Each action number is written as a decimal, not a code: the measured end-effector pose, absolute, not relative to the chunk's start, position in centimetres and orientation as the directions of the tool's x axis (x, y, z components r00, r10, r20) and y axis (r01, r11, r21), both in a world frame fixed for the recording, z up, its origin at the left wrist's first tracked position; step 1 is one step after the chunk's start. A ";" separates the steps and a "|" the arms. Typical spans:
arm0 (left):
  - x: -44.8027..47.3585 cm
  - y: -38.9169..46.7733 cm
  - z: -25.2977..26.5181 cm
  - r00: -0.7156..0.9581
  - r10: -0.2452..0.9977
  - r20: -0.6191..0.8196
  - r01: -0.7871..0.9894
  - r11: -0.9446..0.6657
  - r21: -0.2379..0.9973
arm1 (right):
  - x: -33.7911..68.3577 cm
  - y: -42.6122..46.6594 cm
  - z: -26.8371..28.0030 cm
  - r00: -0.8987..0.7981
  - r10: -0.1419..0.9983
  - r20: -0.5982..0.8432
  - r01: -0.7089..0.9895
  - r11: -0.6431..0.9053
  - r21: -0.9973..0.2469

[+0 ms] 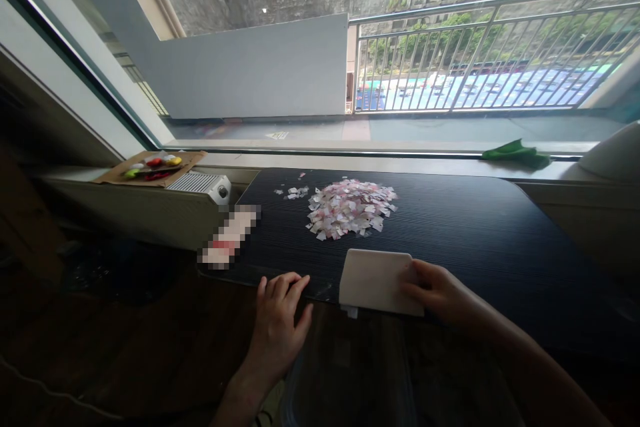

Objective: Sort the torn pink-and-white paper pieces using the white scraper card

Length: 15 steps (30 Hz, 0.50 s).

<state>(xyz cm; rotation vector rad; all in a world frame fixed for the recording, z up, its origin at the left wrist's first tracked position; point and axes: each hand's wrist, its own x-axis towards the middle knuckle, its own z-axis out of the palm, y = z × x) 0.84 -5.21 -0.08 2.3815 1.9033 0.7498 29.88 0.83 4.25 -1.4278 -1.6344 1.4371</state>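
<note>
My right hand [429,285] grips the right end of a flat, pale rectangular card or scraper [376,280], which lies across the table's front edge. A small pale scrap [351,311] shows just under its lower left corner. Over the same edge, to the left, my left hand [283,303] has its fingers bent and apart, holding nothing. Behind the card, a heap of small pinkish-white paper-like pieces [353,207] sits on the black table [450,227]. A few loose pieces [296,193] lie left of the heap.
Below the table edge stands a dim, clear plastic bin [350,373]. A blurred-out item [227,240] is on the table's left side. Along the window are a white ridged device [203,185], cardboard [113,173] with colourful items, and a green cloth-like piece [517,155].
</note>
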 end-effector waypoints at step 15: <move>0.8 -5.2 -0.3 0.165 0.900 0.404 0.915 -0.293 0.277 | 33.1 1.8 2.8 -0.001 1.000 0.004 0.395 0.004 -0.919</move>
